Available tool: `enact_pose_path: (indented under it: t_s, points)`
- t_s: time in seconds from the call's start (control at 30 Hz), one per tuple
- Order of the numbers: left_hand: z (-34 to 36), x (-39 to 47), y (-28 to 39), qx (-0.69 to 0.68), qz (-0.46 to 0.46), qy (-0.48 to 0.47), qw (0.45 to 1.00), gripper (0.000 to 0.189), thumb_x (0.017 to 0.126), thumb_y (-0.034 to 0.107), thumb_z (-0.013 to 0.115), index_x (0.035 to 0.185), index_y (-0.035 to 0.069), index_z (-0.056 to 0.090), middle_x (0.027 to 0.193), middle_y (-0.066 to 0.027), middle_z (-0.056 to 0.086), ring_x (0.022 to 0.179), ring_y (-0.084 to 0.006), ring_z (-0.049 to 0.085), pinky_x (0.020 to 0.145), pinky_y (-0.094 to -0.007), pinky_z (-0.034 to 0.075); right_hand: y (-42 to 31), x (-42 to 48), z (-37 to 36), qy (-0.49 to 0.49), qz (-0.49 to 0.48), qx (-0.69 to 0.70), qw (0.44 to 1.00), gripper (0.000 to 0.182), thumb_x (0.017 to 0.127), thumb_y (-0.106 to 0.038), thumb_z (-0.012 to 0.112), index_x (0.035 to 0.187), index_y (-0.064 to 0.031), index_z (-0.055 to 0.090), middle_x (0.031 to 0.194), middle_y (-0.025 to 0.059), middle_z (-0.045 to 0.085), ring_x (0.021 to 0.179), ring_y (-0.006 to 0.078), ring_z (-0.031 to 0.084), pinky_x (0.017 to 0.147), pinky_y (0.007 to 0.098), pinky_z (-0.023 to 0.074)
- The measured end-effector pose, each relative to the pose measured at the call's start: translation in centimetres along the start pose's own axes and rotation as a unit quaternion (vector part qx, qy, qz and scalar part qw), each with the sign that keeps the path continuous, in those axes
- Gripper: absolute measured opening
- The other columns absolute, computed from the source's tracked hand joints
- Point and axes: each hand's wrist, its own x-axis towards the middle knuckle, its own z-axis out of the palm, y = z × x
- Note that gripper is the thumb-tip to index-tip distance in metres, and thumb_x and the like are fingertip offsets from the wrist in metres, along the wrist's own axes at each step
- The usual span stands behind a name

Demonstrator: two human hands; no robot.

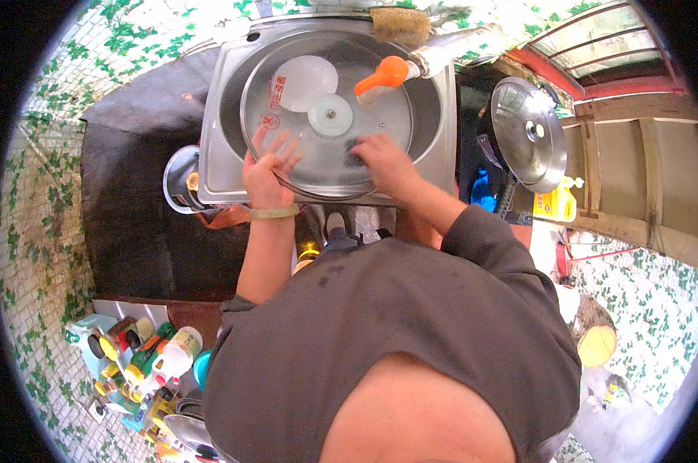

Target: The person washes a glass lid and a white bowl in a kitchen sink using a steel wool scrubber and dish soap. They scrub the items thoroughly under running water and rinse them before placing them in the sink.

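Observation:
A round glass pot lid [326,162] with a metal rim lies tilted over the stainless-steel sink [210,144]. Its centre disc [330,116] has a screw in the middle, and red writing shows on the glass. My left hand [272,168], with a pale bangle at the wrist, grips the lid's near left rim; its fingers show through the glass. Pressed to the lid's right half, my right hand [386,162] holds a dark scrubbing pad [356,153], mostly covered by the fingers. A faucet with an orange handle [382,75] reaches over the lid.
A brown bristle brush [401,26] sits at the sink's back edge. To the right are a shiny metal lid [525,136] and a yellow jug [557,201]. Left of the sink stands a metal pot [178,176]. Several bottles [175,353] crowd the lower left.

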Motion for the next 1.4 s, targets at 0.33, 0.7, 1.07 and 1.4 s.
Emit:
enact_pose_path:
  t_s: [0.33,0.7,1.07,1.4]
  points:
    - [-2.4,3.2,-0.9,-0.040,-0.030,-0.008,0.999,0.062,0.063,-0.008,0.037,0.124,0.000,0.032,0.110,-0.0279,0.049,0.097,-0.0451,0.053,0.079,-0.0515,0.047,1.1,-6.0,-6.2,0.165,0.121,-0.090,0.975,0.029,0.069,-0.001,0.052,0.098,-0.0052,0.055,0.105,0.0141,0.056,0.095,0.0333,0.053,0.081,0.0381,0.0453]
    - [-3.3,4.0,-2.0,-0.112,-0.052,-0.030,0.992,0.062,0.063,-0.009,0.038,0.123,0.001,0.034,0.108,-0.0286,0.051,0.097,-0.0443,0.053,0.078,-0.0508,0.049,-3.9,-7.2,-11.1,0.122,0.130,-0.112,0.978,0.052,0.071,-0.016,0.067,0.117,-0.0043,0.046,0.124,0.0192,0.044,0.113,0.0333,0.045,0.090,0.0400,0.0393]
    - [-2.1,3.6,-3.3,-0.129,-0.054,-0.027,0.990,0.061,0.063,-0.009,0.038,0.122,0.002,0.036,0.108,-0.0297,0.050,0.095,-0.0440,0.054,0.076,-0.0513,0.049,-7.7,4.7,-14.5,0.194,0.070,-0.209,0.956,0.049,0.077,-0.042,0.059,0.109,-0.0065,0.052,0.096,0.0143,0.058,0.070,0.0313,0.063,0.058,0.0387,0.0506]
    - [-1.8,3.5,-3.3,-0.097,-0.056,0.002,0.994,0.057,0.065,-0.005,0.037,0.121,0.004,0.040,0.109,-0.0277,0.050,0.099,-0.0417,0.054,0.081,-0.0500,0.049,-7.0,5.8,-13.6,0.201,0.033,-0.173,0.964,0.026,0.070,-0.022,0.060,0.091,-0.0078,0.057,0.096,0.0128,0.054,0.067,0.0325,0.061,0.061,0.0404,0.0501]
